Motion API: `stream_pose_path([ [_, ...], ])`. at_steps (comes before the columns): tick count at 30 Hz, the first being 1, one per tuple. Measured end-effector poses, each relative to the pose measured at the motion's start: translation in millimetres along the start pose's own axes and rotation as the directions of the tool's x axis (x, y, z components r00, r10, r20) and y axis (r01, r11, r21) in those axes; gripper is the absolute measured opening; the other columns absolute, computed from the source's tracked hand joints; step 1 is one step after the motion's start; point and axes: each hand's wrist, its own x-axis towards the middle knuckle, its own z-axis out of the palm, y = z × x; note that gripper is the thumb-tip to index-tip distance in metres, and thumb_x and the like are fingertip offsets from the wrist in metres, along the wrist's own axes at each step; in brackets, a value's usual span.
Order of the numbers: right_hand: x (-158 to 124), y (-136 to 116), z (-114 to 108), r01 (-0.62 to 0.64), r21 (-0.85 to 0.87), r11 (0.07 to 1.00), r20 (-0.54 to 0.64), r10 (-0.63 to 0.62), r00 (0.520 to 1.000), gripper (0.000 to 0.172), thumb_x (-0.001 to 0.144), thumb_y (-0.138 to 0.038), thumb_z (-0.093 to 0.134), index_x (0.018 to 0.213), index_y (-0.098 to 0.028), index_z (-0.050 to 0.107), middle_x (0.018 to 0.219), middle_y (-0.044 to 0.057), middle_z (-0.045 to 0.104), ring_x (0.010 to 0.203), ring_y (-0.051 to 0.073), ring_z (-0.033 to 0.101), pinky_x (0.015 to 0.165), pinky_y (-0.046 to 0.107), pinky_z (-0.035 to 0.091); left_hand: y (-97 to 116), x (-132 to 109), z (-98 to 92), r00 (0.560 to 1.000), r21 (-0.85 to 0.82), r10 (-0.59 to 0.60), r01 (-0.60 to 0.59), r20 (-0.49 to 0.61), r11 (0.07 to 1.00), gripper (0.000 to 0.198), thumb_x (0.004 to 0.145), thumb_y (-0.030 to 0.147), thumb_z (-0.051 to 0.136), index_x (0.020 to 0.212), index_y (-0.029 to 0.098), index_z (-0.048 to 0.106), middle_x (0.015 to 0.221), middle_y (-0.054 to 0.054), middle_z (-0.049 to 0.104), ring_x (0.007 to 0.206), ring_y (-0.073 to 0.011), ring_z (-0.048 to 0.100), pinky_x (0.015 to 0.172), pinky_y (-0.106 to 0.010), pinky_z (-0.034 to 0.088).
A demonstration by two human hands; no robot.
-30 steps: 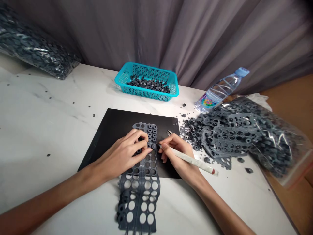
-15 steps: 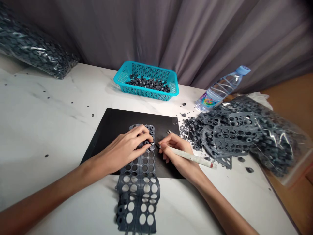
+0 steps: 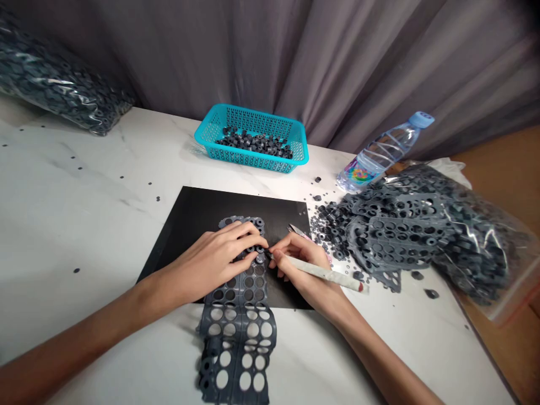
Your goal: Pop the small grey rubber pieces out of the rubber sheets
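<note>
Left hand [image 3: 217,260] lies palm down, fingers spread and pressed flat. Right hand [image 3: 304,264] is curled in a pen-style pinch, its fingertips beside the left's. Forearms converge.

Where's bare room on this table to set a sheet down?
Widest free patch: table left of the mat, in front of the bag, only specks on it. A smaller strip lies between mat and basket. Right of the mat is crowded with rings, sheets and a bottle.
</note>
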Motion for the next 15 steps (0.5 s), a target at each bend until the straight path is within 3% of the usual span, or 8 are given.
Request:
stream_pose_path([
  [8,-0.3,0.0,1.6,0.011,-0.007,1.000,-0.007,-0.011,1.000,0.006,0.093,-0.023,0.061,0.089,-0.020,0.064,0.081,0.000,0.068,0.068,0.013,0.061,0.060,0.023,0.045,0.7,0.0,-0.4,0.997,0.071,0.072,-0.070,-0.012,0.995,0.024,0.108,0.030,0.046,0.123,0.025,0.064,0.127,-0.003,0.063,0.118,-0.0214,0.060,0.089,-0.033,0.054],
  [15,-0.2,-3.5,2.6,0.028,-0.061,0.998,-0.017,-0.029,0.999,0.004,0.090,-0.020,0.061,0.086,-0.020,0.062,0.077,-0.002,0.066,0.066,0.013,0.059,0.060,0.024,0.042,1.0,-3.2,-2.5,0.979,0.199,0.205,-0.197,-0.021,0.960,0.027,0.109,0.020,0.041,0.126,0.021,0.062,0.126,-0.004,0.065,0.114,-0.0204,0.062,0.083,-0.029,0.054],
])
